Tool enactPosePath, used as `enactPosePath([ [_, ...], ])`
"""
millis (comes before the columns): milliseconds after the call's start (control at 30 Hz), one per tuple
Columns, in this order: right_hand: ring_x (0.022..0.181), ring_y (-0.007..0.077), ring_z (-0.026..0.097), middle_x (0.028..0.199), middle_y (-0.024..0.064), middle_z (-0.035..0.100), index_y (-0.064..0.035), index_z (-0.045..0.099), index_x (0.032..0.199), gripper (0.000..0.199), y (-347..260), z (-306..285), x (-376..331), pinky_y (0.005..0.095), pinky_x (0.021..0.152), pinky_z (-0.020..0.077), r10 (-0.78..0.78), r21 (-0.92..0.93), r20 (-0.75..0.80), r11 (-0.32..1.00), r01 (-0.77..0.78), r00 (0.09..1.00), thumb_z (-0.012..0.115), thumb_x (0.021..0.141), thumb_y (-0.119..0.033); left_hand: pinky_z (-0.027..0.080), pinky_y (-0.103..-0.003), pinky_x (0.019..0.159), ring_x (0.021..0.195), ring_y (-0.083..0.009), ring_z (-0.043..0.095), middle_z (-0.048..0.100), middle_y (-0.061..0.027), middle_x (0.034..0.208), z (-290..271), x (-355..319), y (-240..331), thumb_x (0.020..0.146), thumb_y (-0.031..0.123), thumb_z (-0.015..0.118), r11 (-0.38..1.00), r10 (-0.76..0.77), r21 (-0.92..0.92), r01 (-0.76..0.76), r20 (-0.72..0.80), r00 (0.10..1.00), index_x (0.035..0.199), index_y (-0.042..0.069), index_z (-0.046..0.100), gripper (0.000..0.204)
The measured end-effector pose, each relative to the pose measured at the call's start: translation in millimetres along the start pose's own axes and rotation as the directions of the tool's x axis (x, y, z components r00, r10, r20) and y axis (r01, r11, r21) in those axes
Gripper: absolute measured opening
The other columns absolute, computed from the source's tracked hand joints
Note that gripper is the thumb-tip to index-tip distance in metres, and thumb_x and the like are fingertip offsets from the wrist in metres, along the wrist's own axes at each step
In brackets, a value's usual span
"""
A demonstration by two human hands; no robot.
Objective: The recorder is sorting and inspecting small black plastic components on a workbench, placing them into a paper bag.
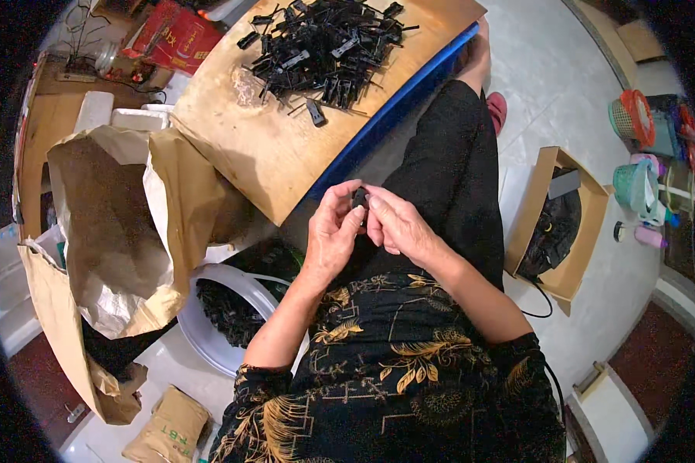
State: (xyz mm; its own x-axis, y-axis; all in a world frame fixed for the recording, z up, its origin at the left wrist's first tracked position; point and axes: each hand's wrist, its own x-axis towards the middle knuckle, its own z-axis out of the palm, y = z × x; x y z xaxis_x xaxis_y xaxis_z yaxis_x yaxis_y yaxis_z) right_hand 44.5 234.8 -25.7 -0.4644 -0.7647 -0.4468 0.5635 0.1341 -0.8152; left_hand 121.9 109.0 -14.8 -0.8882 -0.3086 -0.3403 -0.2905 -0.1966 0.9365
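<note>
Above my lap, both hands meet around a small black plastic part [360, 198], mostly covered by fingers. My left hand [333, 231] pinches it between thumb and fingertips. From the other side, my right hand [400, 222] closes on the same part with its thumb and forefinger. Beyond them, a heap of black plastic parts [324, 54] with thin stems lies on a wooden board [232, 131]. One loose black piece [316, 113] rests at the heap's near edge. The exact kind of part is too small to make out.
Left of me stand an open brown paper sack [177, 193] and a white bucket [195, 339] holding many black pieces. A cardboard box [587, 231] with black items is on the floor at right. Baskets [632, 119] line the right side; a brown packet [168, 424] lies lower left.
</note>
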Motion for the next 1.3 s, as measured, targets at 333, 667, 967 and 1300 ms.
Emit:
enactPosePath([
  [333, 0.041, 0.0051, 0.035, 0.055, -0.0025, 0.040, -0.0014, 0.036, 0.126, 0.038, 3, 5, 1, 0.0203, 0.037, 0.0304, -0.048, -0.063, -0.002, 0.997, 0.048, 0.999, 0.034, 0.095, -0.024, 0.047, -0.023, 0.069, 0.079, -0.0072, 0.052, 0.057, -0.0040, 0.091, 5, -2, -5, 0.087, 0.001, 0.048, 0.999, 0.040, 0.006, -0.040, -0.045, 0.998, 0.116, 0.002, 0.048, 0.029],
  [667, 0.038, 0.0015, 0.024, 0.053, -0.0074, 0.030, -0.0120, 0.039, 0.121, 0.027, 4, 4, 0, 0.0167, 0.033, 0.0208, 0.086, 0.169, -0.020, 0.982, -0.081, 0.996, 0.036, 0.096, -0.023, 0.049, -0.030, 0.072, 0.089, -0.0317, 0.061, 0.061, -0.0170, 0.099, 8, 3, -14, 0.077, -0.004, 0.055, 0.731, 0.455, 0.586, -0.349, -0.038, 0.890, 0.106, 0.003, 0.054, 0.030],
  [967, 0.042, 0.0008, 0.032, 0.061, -0.0048, 0.045, -0.0060, 0.046, 0.110, 0.023, -24, -10, -10, 0.0148, 0.035, 0.0256, 0.024, 0.163, 0.228, 0.985, -0.063, 0.973, 0.044, 0.094, -0.022, 0.050, -0.023, 0.053, 0.062, -0.0173, 0.060, 0.059, -0.0129, 0.085, -21, -7, 25, 0.088, 0.016, 0.052, 0.869, -0.050, -0.441, 0.224, 0.373, 0.927, 0.124, 0.008, 0.036, 0.040],
  [1300, 0.049, 0.0003, 0.040, 0.066, -0.0056, 0.048, -0.0075, 0.051, 0.088, 0.011, -4, -17, -10, 0.0157, 0.040, 0.0307, -0.106, 0.091, 0.195, 0.992, 0.090, 0.975, 0.051, 0.089, -0.018, 0.046, -0.023, 0.059, 0.064, -0.0126, 0.056, 0.057, -0.0059, 0.083, -9, -19, 25, 0.087, 0.010, 0.053, 0.992, -0.098, 0.106, 0.065, 0.345, 0.933, 0.125, 0.009, 0.034, 0.044],
])
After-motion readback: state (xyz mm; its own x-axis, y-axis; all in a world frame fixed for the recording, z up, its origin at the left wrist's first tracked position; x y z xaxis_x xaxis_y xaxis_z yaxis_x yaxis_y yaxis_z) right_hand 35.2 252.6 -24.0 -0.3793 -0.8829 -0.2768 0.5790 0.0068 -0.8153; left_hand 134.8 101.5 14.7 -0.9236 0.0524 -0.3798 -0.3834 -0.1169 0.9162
